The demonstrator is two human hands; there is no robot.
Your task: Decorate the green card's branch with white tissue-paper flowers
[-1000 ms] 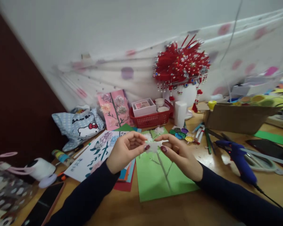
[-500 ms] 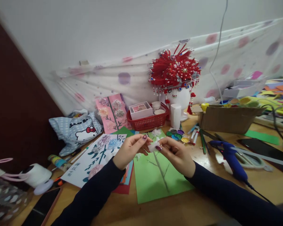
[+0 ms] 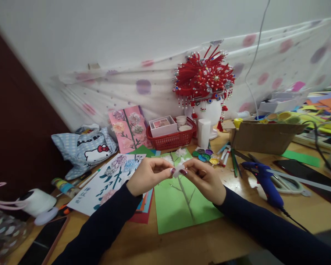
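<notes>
Between my hands is a small piece of thin white tissue paper (image 3: pixel 178 170), crumpled and partly hidden by the fingertips. My left hand (image 3: pixel 149 174) pinches it with thumb and index finger from the left. From the right, my right hand (image 3: pixel 204 178) pinches it the same way. Beneath them lies a green sheet (image 3: pixel 173 211) with a painted grey-brown branch (image 3: pixel 186 195). White paper blossoms (image 3: pixel 181 151) are at the top of that sheet. Left of it, a white picture (image 3: pixel 85 198) bears a dark stem with purple, blue and pink paper flowers.
A blue glue gun (image 3: pixel 267 186) lies at right, near scissors and a dark phone. Paint pots (image 3: pixel 204 157), markers (image 3: pixel 225 156), a red basket (image 3: pixel 171 140) and a cardboard box (image 3: pixel 264 138) stand behind. A red headdress (image 3: pixel 206 81) sits on a white head form. Another phone (image 3: pixel 44 241) lies front left.
My left fingers have closed onto the tissue piece, and both hands' fingertips are nearer each other. The tissue looks more bunched. The whole view has shifted slightly.
</notes>
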